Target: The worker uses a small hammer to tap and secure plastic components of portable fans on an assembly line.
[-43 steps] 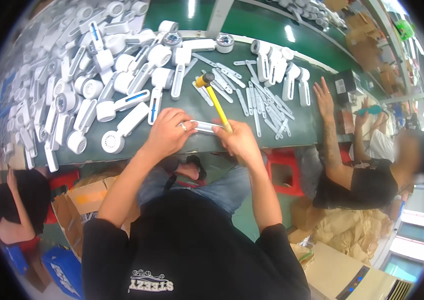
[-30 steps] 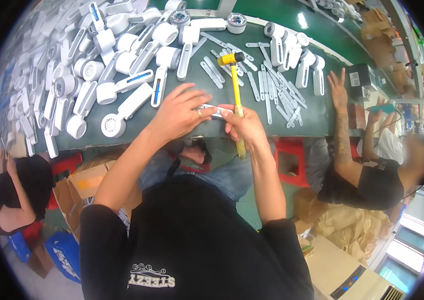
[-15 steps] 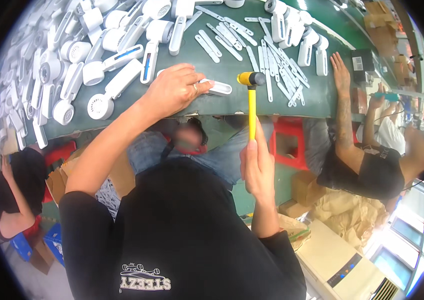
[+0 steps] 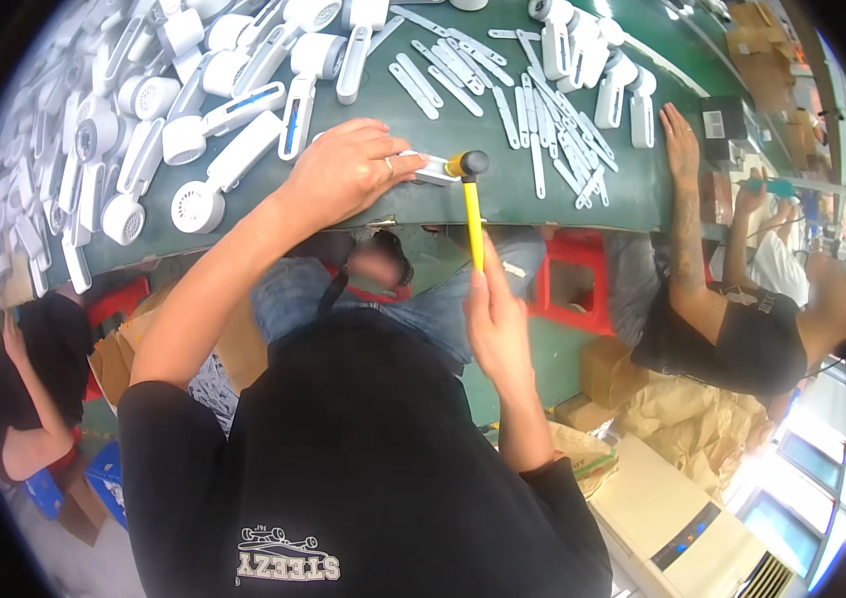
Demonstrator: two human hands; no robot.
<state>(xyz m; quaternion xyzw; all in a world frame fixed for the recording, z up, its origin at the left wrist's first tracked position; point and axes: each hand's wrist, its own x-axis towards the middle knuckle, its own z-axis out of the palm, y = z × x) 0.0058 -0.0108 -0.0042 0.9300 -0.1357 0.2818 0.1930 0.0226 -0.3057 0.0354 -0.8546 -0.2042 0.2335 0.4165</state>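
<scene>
My left hand (image 4: 343, 169) presses a white handle piece (image 4: 435, 171) down on the green table near its front edge. Its fingers cover most of the piece, so only the rounded, recessed end shows. In my right hand (image 4: 499, 324) is a hammer (image 4: 474, 219) with a yellow shaft and a yellow and black head. The hammer head is at the exposed end of the handle piece, seemingly touching it. Left of my left hand lies a white fan-like unit (image 4: 201, 204) with a round slotted head and a handle.
Many similar white units (image 4: 144, 100) crowd the left of the table (image 4: 343, 224). Thin white strips (image 4: 563, 135) lie in loose groups ahead and to the right. A co-worker's hand (image 4: 680, 145) rests at the table's right edge. A red stool (image 4: 582, 289) stands below.
The hammer has swung down and left, from above the table edge onto the end of the handle piece. My right hand moved left with it; my left hand has barely moved.
</scene>
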